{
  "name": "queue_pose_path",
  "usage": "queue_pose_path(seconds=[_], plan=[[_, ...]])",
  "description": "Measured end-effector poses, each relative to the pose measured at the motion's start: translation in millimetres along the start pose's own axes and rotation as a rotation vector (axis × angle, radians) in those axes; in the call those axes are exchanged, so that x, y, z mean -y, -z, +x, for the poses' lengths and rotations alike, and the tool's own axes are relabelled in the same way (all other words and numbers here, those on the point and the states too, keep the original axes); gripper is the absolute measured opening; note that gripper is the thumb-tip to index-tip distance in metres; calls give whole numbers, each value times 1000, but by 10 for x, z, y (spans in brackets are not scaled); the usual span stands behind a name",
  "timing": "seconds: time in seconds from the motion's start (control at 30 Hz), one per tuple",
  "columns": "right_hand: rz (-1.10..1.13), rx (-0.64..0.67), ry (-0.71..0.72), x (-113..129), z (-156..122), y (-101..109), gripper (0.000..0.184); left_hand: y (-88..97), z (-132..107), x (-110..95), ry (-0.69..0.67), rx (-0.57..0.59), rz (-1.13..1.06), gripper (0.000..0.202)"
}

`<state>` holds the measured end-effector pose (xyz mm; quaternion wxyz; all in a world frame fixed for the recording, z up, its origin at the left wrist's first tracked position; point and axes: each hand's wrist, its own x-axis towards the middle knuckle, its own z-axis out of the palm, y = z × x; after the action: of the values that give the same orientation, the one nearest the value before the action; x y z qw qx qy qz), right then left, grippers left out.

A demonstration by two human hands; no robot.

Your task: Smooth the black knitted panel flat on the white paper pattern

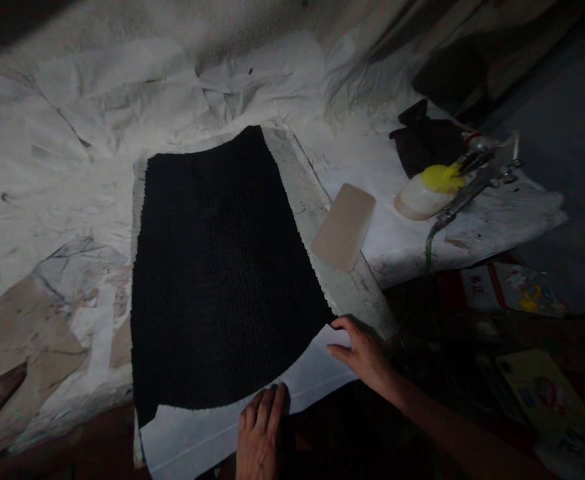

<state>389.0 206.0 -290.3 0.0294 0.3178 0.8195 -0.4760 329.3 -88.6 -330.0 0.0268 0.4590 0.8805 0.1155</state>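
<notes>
A black textured fabric piece (217, 267) lies flat on a white paper sheet (202, 433) spread over the work surface. My left hand (261, 433) rests flat on the paper at the fabric's near edge, fingers stretched out and holding nothing. My right hand (362, 353) reaches in from the right, its fingertips touching the fabric's near right corner, fingers extended and slightly curled, with nothing held.
A beige flat card (345, 227) lies right of the fabric. Farther right are a white and yellow bottle (429, 190), a metal tool (482, 173) and dark cloth (425, 143). Crumpled white paper (122, 100) covers the back. Clutter sits below at right.
</notes>
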Motion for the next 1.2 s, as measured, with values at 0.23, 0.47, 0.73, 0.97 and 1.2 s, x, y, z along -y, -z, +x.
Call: queue_pose_path(seconds=[0.23,0.47,0.73,0.97,1.2], plan=[[306,206,-158,147,-77,72,38,-66,-72,67,-7,38,-25,55],[631,333,-346,229,-200,90,61,-78,-81,74,12,-12,-92,58],[-390,-6,3,-83,-51,-44,7,-38,-92,62,1,13,-94,62],[-517,-155,361,43,-110,2,45,-28,-123,57,-18,-17,-61,68],[-761,-64,469,30,-157,-16,52,36,-92,-17,46,-37,-19,71]])
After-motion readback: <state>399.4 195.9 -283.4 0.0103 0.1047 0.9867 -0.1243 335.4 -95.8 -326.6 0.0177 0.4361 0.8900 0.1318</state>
